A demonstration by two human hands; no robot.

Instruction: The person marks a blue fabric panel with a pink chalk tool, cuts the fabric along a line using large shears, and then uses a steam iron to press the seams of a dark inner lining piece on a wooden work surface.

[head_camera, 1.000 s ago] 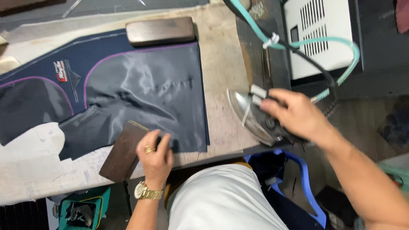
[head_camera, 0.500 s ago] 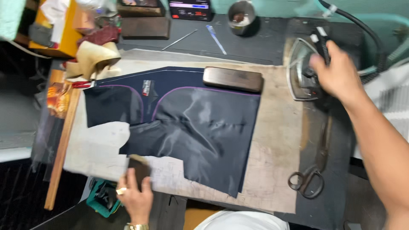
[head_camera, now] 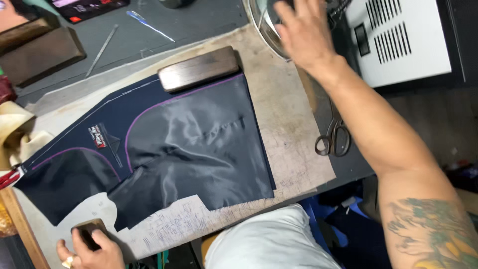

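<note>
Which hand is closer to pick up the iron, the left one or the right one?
The right hand. It already lies over the iron at the far edge of the pressing board. The left hand is at the near corner, resting on a small dark block, across the dark garment.

I count two hands — my left hand [head_camera: 92,246] at the near edge and my right hand [head_camera: 301,32] up by the one iron [head_camera: 266,22]. Wooden blocks come to three — one long block [head_camera: 199,68] on the cloth, one small block [head_camera: 88,233] under my left fingers, one dark block [head_camera: 42,50] at the far left. There is one navy garment panel [head_camera: 164,149], one pair of scissors [head_camera: 334,134], and one white vented box [head_camera: 398,37].
</note>
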